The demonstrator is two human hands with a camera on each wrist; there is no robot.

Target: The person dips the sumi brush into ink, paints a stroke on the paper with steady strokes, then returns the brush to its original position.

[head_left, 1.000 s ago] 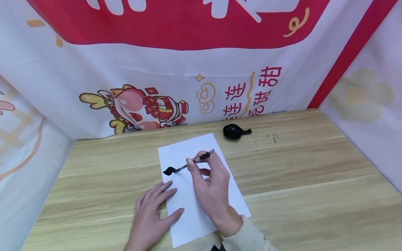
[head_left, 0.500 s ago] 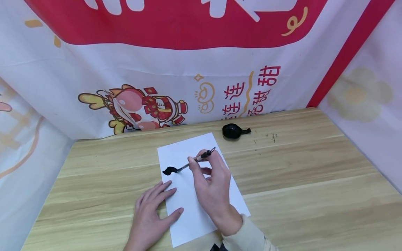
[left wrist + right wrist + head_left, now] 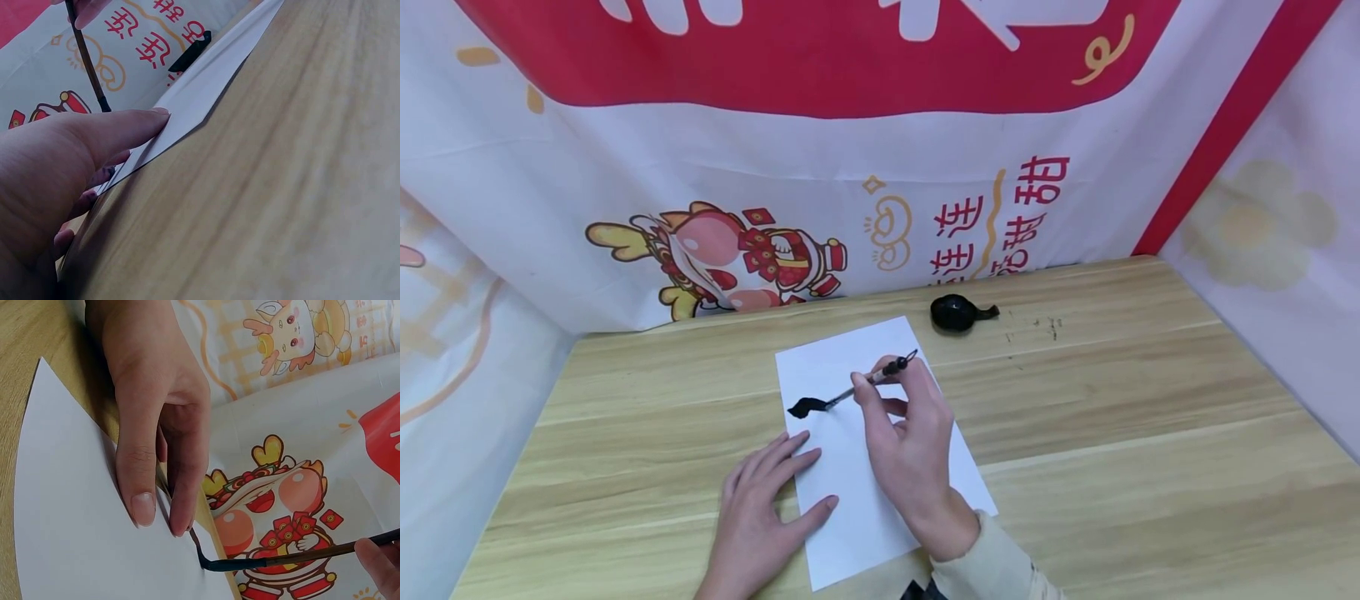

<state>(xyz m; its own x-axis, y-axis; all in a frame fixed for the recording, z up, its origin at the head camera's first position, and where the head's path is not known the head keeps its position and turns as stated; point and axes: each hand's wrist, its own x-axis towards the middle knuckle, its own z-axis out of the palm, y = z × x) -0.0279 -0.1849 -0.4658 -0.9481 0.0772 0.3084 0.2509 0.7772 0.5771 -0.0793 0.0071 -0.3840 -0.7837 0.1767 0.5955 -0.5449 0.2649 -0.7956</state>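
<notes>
A sheet of white paper (image 3: 842, 475) lies slanted on the table. My right hand (image 3: 913, 450) pinches the handle of an ink brush (image 3: 880, 377) between thumb and fingers. The brush leans to the right, its dark bent tip touching the paper in the right wrist view. From that tip a thick black ink stroke (image 3: 806, 407) runs left to the paper's left edge. My left hand (image 3: 767, 508) rests with spread fingers on the left edge of the sheet, its thumb (image 3: 140, 125) flat on the paper in the left wrist view.
Behind the paper's top right corner sits a small black ink dish (image 3: 955, 314) with a short spout-like handle. Dark specks (image 3: 1052, 327) mark the wooden table (image 3: 1112, 400) beside it. A printed white and red cloth (image 3: 820, 150) hangs along the back edge.
My right hand has moved slightly to the right with the brush, and the black stroke has grown a little longer that way. My left hand has stayed in place.
</notes>
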